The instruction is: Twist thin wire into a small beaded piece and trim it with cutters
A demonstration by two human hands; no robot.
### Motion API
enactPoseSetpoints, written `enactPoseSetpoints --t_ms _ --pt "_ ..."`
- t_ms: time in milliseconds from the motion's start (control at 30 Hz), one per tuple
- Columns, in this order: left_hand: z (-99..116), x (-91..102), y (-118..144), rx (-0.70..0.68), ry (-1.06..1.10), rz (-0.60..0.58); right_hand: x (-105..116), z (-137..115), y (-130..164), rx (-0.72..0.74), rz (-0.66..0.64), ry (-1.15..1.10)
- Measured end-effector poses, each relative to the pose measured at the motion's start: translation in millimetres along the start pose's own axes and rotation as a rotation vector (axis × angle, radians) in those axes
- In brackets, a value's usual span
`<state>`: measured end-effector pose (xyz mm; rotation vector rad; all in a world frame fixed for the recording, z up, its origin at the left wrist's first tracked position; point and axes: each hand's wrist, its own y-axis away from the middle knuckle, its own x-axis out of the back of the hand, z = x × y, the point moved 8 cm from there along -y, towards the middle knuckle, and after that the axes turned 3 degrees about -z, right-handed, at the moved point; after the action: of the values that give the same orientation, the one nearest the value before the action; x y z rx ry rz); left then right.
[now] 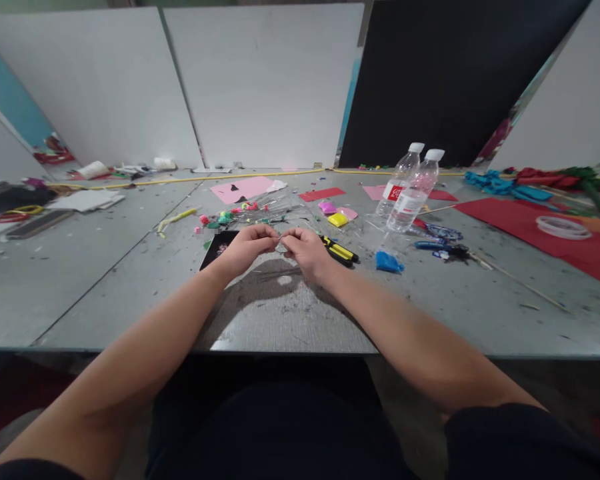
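Observation:
My left hand (253, 247) and my right hand (303, 250) meet fingertip to fingertip above the grey table (290, 327). Both are closed in a pinch on something thin and tiny that I cannot make out. Under and beside my left hand lies a dark flat sheet or device (213, 251), partly covered by the hand. Close by my right hand rest yellow-and-black handled tools (341, 250), their far ends hidden behind it. Just beyond the hands is a cluster of thin clear strips or wires with pink and green bits (247, 209).
Two clear plastic bottles (410, 200) stand at the back right. Nearby lie a blue packet (389, 261), a yellow packet (338, 219), blue-handled pliers (437, 247) and red sheets (510, 230). White and black panels (265, 87) stand along the far edge.

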<state>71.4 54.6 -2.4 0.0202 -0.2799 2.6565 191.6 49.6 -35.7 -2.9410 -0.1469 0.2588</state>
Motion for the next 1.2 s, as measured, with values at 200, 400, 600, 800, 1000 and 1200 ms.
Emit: enactPoseSetpoints --t_ms 200,400,600,800,1000,1200 --pt "2.1 -1.0 -0.4 -0.026 -0.092 -0.003 2.1 -8.9 -0.6 0.070 -0.038 0.173" --pt "2.2 5.4 -2.5 -0.058 -0.213 0.061 -2.2 -14.1 -2.4 0.186 -0.081 0.235" --pt "9.1 6.4 -0.2 -0.088 -0.311 0.071 -6.8 -27.9 6.9 0.372 -0.125 0.344" --pt "16.7 6.9 4.6 -0.108 -0.394 0.098 -6.3 -34.2 11.2 0.507 -0.099 0.501" --pt "16.1 8.6 2.1 -0.117 -0.475 0.100 -11.3 -41.9 11.2 0.651 -0.130 0.736" --pt "12.5 8.2 -0.8 -0.143 -0.475 0.078 -15.0 -40.1 12.0 0.700 -0.107 0.899"
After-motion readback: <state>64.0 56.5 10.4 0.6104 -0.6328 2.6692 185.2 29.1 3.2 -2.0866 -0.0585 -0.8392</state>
